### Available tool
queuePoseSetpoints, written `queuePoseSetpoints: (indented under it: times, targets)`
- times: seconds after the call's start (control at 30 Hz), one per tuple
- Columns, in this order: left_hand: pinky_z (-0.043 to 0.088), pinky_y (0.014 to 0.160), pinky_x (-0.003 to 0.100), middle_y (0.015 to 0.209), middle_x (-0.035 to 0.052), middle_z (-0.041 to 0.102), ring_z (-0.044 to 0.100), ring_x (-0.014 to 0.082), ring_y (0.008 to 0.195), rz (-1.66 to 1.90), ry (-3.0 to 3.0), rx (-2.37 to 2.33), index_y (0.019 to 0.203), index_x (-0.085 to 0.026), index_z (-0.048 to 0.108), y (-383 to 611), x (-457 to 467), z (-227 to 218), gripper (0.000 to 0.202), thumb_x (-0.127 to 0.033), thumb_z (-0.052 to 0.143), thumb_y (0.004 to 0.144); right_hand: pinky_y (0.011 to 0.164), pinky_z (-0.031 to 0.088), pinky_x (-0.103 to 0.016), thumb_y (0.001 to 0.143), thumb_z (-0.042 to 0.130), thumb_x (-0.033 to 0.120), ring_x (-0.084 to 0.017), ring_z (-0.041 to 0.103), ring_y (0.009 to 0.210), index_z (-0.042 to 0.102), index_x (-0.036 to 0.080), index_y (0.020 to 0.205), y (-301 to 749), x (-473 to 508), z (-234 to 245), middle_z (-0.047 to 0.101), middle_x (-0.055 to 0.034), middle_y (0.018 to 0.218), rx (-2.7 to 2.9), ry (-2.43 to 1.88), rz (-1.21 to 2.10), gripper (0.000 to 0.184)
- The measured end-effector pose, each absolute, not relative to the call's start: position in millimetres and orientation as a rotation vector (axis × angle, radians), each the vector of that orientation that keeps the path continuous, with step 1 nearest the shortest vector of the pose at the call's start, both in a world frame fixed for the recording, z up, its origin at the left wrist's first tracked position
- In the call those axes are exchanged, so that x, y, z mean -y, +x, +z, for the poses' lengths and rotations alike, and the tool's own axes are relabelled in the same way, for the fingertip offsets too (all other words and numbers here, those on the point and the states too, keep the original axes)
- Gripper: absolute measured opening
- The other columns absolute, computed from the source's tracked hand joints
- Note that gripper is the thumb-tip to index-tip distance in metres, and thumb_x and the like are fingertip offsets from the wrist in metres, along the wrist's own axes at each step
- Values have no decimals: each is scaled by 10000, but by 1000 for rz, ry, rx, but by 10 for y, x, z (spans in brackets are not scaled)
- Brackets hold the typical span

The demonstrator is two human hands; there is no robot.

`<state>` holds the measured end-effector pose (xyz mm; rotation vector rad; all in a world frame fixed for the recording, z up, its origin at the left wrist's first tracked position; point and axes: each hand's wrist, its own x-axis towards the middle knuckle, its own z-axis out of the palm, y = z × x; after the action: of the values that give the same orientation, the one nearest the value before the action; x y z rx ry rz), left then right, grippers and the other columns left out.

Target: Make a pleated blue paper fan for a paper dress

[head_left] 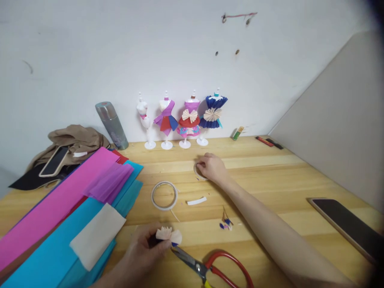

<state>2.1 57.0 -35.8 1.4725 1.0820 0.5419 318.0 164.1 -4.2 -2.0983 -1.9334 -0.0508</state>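
Low in the head view, my left hand (pixel 147 248) pinches a small pleated cream paper bow (pixel 168 235) with a bit of dark blue paper beneath it. Farther forward, my right hand (pixel 211 168) has its fingers closed at the rim of a thin tape roll (pixel 197 171) on the table; the hand covers part of it. A second, larger tape roll (pixel 165 196) lies between the hands with its loose end out. Close to the bow are the tips of red-handled scissors (pixel 196 266). A short white strip (pixel 197 201) lies past them.
Paper sheets in pink, blue and cream (pixel 97 236) pile up at left, near a cap (pixel 30 178), phone and flask (pixel 112 126). Several small mannequins (pixel 166 120) in paper dresses line the wall. Paper scraps (pixel 226 224) lie by my right forearm; another phone (pixel 345 224) is at right.
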Motion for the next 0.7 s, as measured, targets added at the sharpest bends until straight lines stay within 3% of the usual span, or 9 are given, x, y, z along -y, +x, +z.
queuePoseSetpoints:
  times: [0.2,0.3,0.47,0.7]
  targets:
    - [359,573,266,625,7,528,469,147,614,557,1467,-1057,646,-180,578,55,-557,-270,350,-491,710,737,768,412,-290,857,564,173,-239,621,927,714,181,791,3146,-1657,-54,697,-110,923,1941,-2101,-25,165]
    - [355,548,251,597,-7,505,447,123,572,553,1371,-1021,626,-179,553,88,-576,-158,437,-570,738,685,780,409,-294,881,551,183,-240,623,925,702,175,798,3160,-1635,-60,701,-115,931,1933,-2094,7,173]
    - [378,529,252,583,17,582,501,125,537,532,1180,-1018,707,-152,663,82,-651,-102,559,-692,767,605,715,411,-297,895,500,177,-233,641,838,674,167,839,3172,-1578,-9,716,-125,905,1833,-2066,77,183]
    - [353,440,211,605,19,620,528,98,459,500,945,-957,811,-132,717,99,-688,110,584,-634,847,543,672,461,-271,787,551,146,-181,650,719,646,203,768,3078,-1489,187,732,-49,797,1779,-1839,272,112]
